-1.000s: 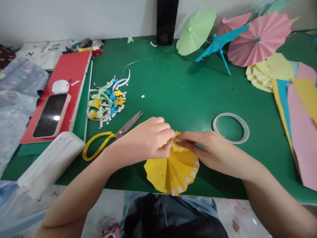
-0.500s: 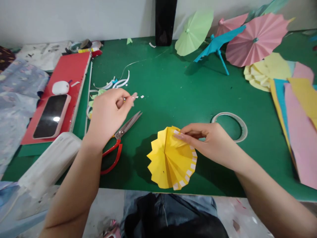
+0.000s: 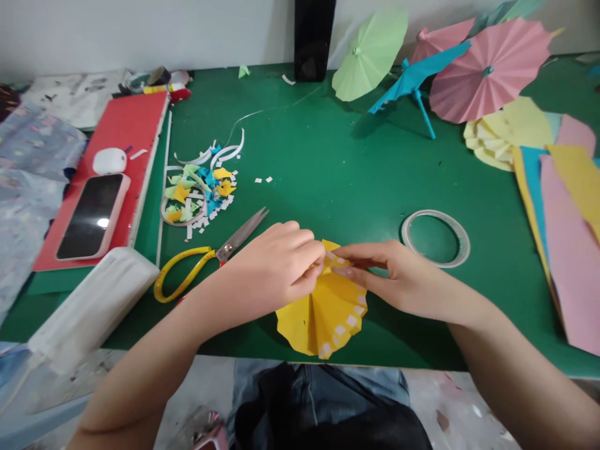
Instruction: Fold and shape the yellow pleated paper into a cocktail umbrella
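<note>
Yellow paper (image 3: 323,306), pleated into a disc, spreads below the fingertips. The right hand (image 3: 394,274) pinches its upper rim, nearly closed; the left hand (image 3: 288,265) curls alongside, fingertip grip hidden. Support the rim just beside the white squares (image 3: 351,320), sparing the pleats.

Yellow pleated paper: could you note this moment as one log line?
yellow pleated paper: white squares along rim; left hand: over its upper part, grip unclear; right hand: pinching its edge; scissors: partly hidden
</note>
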`<state>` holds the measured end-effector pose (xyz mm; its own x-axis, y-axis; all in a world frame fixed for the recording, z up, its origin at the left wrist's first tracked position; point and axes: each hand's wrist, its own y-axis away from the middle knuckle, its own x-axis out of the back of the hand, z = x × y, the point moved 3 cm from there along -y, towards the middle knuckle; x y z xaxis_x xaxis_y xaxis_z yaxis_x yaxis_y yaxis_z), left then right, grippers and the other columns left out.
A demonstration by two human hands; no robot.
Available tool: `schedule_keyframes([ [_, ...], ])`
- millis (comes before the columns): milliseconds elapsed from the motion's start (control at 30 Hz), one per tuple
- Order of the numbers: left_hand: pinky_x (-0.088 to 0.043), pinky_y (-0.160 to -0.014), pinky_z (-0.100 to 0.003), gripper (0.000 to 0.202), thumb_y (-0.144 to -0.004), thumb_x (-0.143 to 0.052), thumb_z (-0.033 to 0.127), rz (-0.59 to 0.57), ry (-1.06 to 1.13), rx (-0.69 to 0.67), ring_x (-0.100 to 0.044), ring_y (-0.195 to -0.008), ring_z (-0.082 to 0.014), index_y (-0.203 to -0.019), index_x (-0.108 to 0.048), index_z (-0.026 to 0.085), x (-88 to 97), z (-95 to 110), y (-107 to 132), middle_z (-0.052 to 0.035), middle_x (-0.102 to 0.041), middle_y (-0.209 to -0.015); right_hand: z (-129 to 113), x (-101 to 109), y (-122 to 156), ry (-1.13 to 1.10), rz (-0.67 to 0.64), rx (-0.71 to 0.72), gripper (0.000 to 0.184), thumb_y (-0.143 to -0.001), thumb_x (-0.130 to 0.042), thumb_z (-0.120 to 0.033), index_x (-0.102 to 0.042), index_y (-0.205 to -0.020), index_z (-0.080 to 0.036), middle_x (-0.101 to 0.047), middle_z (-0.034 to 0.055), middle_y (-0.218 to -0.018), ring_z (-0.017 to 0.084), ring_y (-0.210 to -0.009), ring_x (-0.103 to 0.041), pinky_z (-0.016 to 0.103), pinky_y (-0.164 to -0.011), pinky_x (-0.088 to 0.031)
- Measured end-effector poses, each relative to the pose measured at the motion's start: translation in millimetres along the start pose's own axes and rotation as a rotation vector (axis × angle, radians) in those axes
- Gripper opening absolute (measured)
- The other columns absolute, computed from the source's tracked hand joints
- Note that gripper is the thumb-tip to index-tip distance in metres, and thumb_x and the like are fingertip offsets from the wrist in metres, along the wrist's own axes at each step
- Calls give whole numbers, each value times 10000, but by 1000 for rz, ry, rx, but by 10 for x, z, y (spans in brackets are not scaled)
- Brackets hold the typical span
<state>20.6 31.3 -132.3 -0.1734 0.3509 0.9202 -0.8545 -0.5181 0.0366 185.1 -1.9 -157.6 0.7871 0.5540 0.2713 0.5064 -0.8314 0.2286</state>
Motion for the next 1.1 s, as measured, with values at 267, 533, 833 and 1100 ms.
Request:
schedule_keyframes([
  [267,-357,-695,-299,208,-896,-446,214,33,14,-22,-454,-719,-154,-796,-607,129,10,37,-22,-11,-552,-726,39,-30,28,121,36,19,274,-929,-454,-204,-634,-1135,-219,-711,19,-930,153,-793,-657,244,-671,-510],
  [533,-361,-685,-287,180,-855,-465,179,100,-85,-29,-435,-675,-142,-714,-575,150,28,82,-35,8,-523,-665,-46,-50,68,235,63,120,297,-926,-440,-104,-617,-1121,-241,-699,-37,-854,94,-720,-649,178,-622,-453],
  [833,-381,-635,-298,231,-863,-396,146,73,-205,-111,-423,-657,-154,-703,-561,131,12,104,-46,-17,-492,-647,-72,-48,75,293,63,214,297,-909,-453,-46,-622,-1073,-226,-702,-44,-856,54,-621,-605,145,-578,-419],
  [1100,-389,-623,-306,252,-869,-355,131,25,-209,-133,-435,-653,-160,-719,-557,123,1,101,-42,-43,-514,-673,-76,-49,64,310,70,208,336,-907,-444,-53,-624,-1125,-235,-727,-18,-906,83,-677,-658,166,-615,-464],
])
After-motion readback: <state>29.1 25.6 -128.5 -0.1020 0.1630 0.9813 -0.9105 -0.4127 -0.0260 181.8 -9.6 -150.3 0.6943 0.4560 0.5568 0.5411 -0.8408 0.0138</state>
